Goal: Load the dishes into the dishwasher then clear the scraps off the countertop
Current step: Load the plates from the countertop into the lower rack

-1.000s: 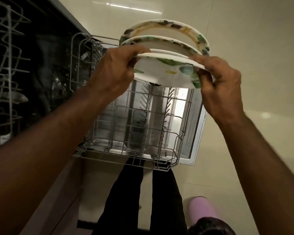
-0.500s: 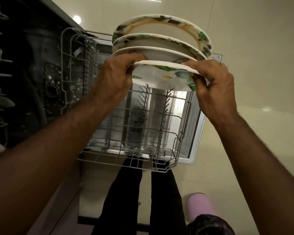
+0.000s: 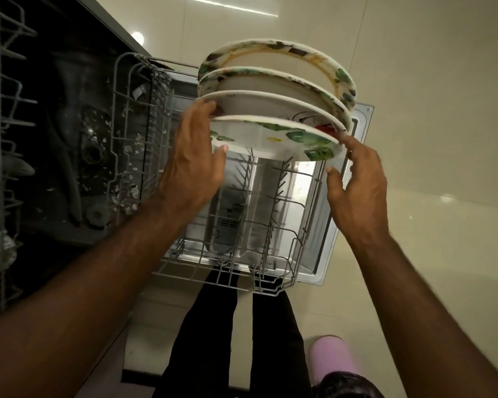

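Two hands at the nearest plate (image 3: 273, 139), near to far. Left hand (image 3: 191, 159): fingers straight, spread along the plate's left rim, thumb under its edge. Right hand (image 3: 357, 179): fingers loosely spread, fingertips touching the right rim, thumb just below it. Nearest plate: white, green leaf print, standing on edge in the lower rack (image 3: 233, 245). Behind it, three more plates upright in a row: second plate (image 3: 270, 106), third plate (image 3: 273, 83), fourth plate (image 3: 279, 54), the last two with patterned rims. Rack: wire, pulled out over the open dishwasher door (image 3: 325, 248).
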Demonstrator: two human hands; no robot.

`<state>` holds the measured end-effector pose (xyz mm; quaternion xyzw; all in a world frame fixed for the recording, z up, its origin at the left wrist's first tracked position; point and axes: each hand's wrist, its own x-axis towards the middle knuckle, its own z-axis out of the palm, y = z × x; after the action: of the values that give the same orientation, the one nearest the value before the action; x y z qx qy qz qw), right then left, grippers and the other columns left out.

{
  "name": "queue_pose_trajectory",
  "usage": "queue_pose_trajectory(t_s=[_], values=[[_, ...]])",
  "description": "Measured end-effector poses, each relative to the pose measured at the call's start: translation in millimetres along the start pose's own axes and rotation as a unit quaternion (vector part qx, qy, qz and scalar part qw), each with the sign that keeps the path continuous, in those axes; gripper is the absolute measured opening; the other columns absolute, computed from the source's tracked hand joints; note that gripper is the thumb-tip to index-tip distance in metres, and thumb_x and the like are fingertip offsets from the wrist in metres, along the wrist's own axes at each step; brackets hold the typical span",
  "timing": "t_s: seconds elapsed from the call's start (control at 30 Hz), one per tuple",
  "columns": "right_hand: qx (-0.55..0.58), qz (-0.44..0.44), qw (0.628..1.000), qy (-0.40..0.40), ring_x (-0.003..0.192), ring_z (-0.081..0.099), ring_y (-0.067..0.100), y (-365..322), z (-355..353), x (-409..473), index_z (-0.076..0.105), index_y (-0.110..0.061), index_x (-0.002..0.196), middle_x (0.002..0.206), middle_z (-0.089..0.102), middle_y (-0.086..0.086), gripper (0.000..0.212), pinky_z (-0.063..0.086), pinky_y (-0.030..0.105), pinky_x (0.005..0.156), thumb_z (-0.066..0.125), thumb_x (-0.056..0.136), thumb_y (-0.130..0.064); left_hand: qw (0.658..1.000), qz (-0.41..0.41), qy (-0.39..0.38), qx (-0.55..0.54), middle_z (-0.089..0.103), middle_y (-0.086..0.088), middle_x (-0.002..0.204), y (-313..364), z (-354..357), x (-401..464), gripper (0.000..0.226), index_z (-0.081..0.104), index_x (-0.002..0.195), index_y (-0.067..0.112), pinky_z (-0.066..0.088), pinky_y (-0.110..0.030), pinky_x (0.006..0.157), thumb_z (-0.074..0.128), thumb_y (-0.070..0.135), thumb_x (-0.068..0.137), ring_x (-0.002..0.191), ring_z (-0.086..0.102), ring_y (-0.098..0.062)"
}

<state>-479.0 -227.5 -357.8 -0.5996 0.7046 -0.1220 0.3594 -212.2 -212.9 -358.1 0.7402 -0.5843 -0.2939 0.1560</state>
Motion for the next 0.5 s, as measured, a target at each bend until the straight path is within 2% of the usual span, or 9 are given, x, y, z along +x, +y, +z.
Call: queue_pose_trajectory(t_s=[0.07, 0.13, 0.2, 0.33, 0.5], values=[[0.035, 0.025, 0.999, -0.016, 0.132, 0.052, 0.01, -9.8, -6.4, -14.8, 0.04, -0.026, 0.158, 0.148, 0.053, -0.004, 0.06, 0.047, 0.038, 0.113, 0.061, 0.103, -0.013, 0.999, -0.04, -0.009, 0.0, 0.019, -0.019, 0.168, 11.8, -4.9, -21.8, 0.071, 0.028, 0.159, 0.009, 0.027, -0.036, 0.123, 0.064, 0.015, 0.098, 0.153, 0.028, -0.031], [0.051, 0.023, 0.997, -0.053, 0.126, 0.055, 0.005, -19.7, -11.6, -32.3, 0.039, -0.029, 0.158, 0.145, 0.056, -0.007, 0.06, 0.048, 0.033, 0.108, 0.06, 0.104, -0.016, 0.996, -0.076, -0.046, -0.015, 0.013, -0.015, 0.17, 25.6, -11.2, -44.5, 0.069, 0.029, 0.16, 0.011, 0.022, -0.031, 0.119, 0.063, 0.016, 0.1, 0.153, 0.025, -0.029], [0.047, 0.007, 0.994, -0.104, 0.121, 0.06, 0.006, -31.2, -17.8, -52.4, 0.043, -0.029, 0.156, 0.141, 0.06, -0.006, 0.054, 0.051, 0.033, 0.105, 0.059, 0.105, -0.02, 0.992, -0.083, -0.088, -0.04, 0.013, -0.01, 0.171, 39.8, -19.3, -69.8, 0.06, 0.037, 0.156, 0.015, 0.028, -0.032, 0.117, 0.062, 0.02, 0.101, 0.151, 0.03, -0.027], [0.053, -0.042, 0.976, -0.207, 0.109, 0.066, 0.003, -57.5, -30.0, -93.2, 0.056, -0.028, 0.146, 0.126, 0.068, -0.009, 0.041, 0.057, 0.04, 0.099, 0.058, 0.106, -0.022, 0.984, -0.091, -0.136, -0.076, 0.015, 0.003, 0.171, 70.0, -37.7, -124.8, 0.049, 0.043, 0.15, 0.024, 0.039, -0.053, 0.119, 0.058, 0.03, 0.104, 0.152, 0.032, -0.022], [0.044, -0.112, 0.953, -0.279, 0.111, 0.067, 0.005, -112.3, -55.1, -141.9, 0.063, -0.03, 0.136, 0.121, 0.069, -0.01, 0.033, 0.058, 0.04, 0.098, 0.057, 0.105, -0.022, 0.979, -0.109, -0.133, -0.11, 0.02, 0.005, 0.168, 101.7, -80.5, -189.0, 0.047, 0.043, 0.149, 0.028, 0.042, -0.051, 0.116, 0.055, 0.031, 0.104, 0.149, 0.037, -0.017]])
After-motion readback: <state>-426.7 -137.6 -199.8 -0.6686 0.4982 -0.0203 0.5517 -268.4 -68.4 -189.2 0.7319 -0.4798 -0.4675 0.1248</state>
